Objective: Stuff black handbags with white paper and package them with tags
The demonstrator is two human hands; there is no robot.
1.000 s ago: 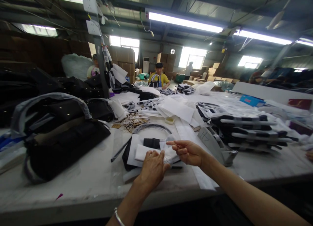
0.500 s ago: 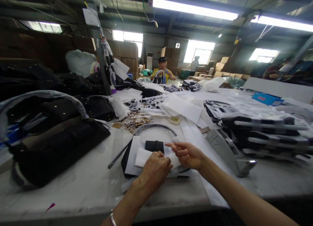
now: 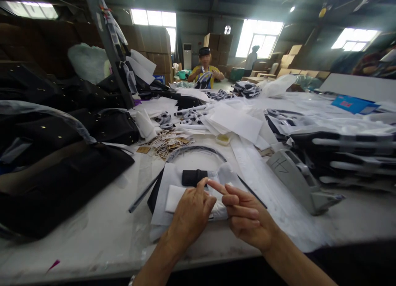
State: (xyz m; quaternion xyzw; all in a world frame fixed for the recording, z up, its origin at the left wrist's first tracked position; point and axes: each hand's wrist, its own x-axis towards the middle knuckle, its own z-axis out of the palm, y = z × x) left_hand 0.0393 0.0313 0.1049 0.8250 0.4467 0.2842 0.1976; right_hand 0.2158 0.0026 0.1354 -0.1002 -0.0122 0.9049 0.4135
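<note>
A black handbag [image 3: 157,186] lies flat on the table in front of me, mostly covered by white paper [image 3: 161,195], with its wrapped handle [image 3: 198,148] arching at the far side. A black strap piece [image 3: 194,177] shows at its middle, beside folded white foam [image 3: 174,198]. My left hand [image 3: 192,207] is over the foam, fingers bent and closed; whatever they pinch is hidden. My right hand [image 3: 247,214] has its index finger stretched to the left fingertips, the other fingers curled. Anything held there is too small to make out.
A grey tape dispenser [image 3: 291,179] stands at the right, near stacked wrapped black bags [image 3: 346,154]. More black bags [image 3: 62,187] crowd the left. Beyond lie tangled string tags [image 3: 170,142] and loose white sheets [image 3: 235,121]. A co-worker [image 3: 206,71] sits across the table.
My right hand has moved nearer and its index fingertip now meets my left fingers. My left hand has shifted slightly, its index finger raised more. The camera view has tilted down.
</note>
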